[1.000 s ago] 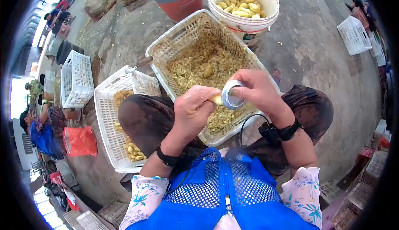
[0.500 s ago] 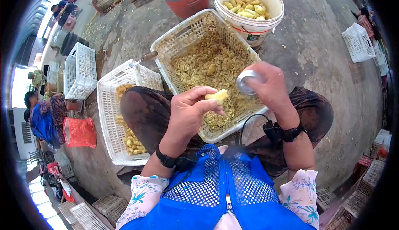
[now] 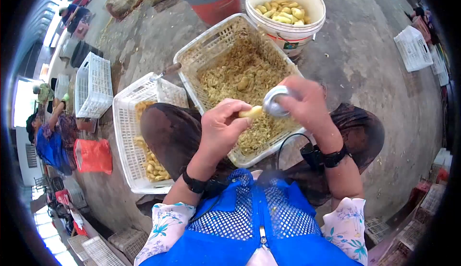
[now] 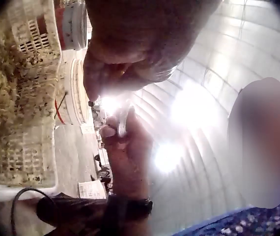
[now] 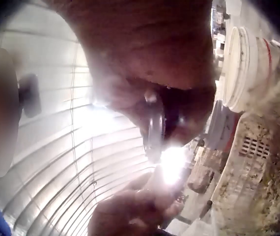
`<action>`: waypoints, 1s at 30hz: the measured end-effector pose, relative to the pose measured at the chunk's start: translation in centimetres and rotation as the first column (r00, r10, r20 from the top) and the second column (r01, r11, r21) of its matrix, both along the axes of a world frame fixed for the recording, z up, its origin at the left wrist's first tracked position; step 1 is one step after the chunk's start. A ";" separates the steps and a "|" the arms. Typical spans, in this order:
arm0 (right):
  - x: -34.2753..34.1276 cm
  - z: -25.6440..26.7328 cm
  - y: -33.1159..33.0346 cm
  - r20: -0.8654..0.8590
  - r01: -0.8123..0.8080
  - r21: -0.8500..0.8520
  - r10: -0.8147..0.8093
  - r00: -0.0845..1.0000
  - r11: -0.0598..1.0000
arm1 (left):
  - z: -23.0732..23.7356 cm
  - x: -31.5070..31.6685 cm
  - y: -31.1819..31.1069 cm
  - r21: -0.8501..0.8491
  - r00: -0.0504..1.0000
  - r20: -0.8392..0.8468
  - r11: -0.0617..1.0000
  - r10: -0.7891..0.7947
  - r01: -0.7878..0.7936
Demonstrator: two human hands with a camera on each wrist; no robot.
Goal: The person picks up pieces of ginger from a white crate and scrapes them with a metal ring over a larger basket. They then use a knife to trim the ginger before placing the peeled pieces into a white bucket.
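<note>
My left hand (image 3: 217, 127) pinches a pale yellow, knobby piece of ginger (image 3: 251, 113) between thumb and fingers. Curled round a shiny metal ring (image 3: 273, 103), my right hand (image 3: 309, 106) holds its edge against the far end of the ginger. Both hands are above a white crate (image 3: 246, 162) of wet peelings, with a ginger piece (image 3: 244, 83) lying on top. In the right wrist view the ring (image 5: 154, 129) shows edge-on under the right hand (image 5: 150, 54). The left wrist view has the left hand (image 4: 140, 44) dark against glare, its ginger hidden.
A white crate (image 3: 126, 143) with more ginger stands by the left knee. A wooden-handled tool (image 3: 171, 68) lies across the crate edges. Beyond are a white bucket (image 3: 288, 32) of pale ginger and a grey-red bucket (image 3: 211, 4). Another person (image 3: 50, 136) sits far left.
Half a second ago the ring was apart from the ginger, up and right. The right hand has brought it back left, and the left hand has turned the ginger slightly.
</note>
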State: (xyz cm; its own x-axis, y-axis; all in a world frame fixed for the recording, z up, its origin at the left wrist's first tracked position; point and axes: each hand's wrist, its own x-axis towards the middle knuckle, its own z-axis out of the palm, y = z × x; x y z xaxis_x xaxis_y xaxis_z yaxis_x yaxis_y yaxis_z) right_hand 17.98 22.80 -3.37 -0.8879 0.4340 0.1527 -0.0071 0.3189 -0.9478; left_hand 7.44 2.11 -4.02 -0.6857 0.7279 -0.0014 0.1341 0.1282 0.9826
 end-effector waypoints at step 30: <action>-0.1 -1.5 -0.4 0.242 0.008 -0.152 0.029 0.970 0.988 | 7.3 -13.9 -14.7 0.201 0.817 -0.008 0.801 0.577 -0.564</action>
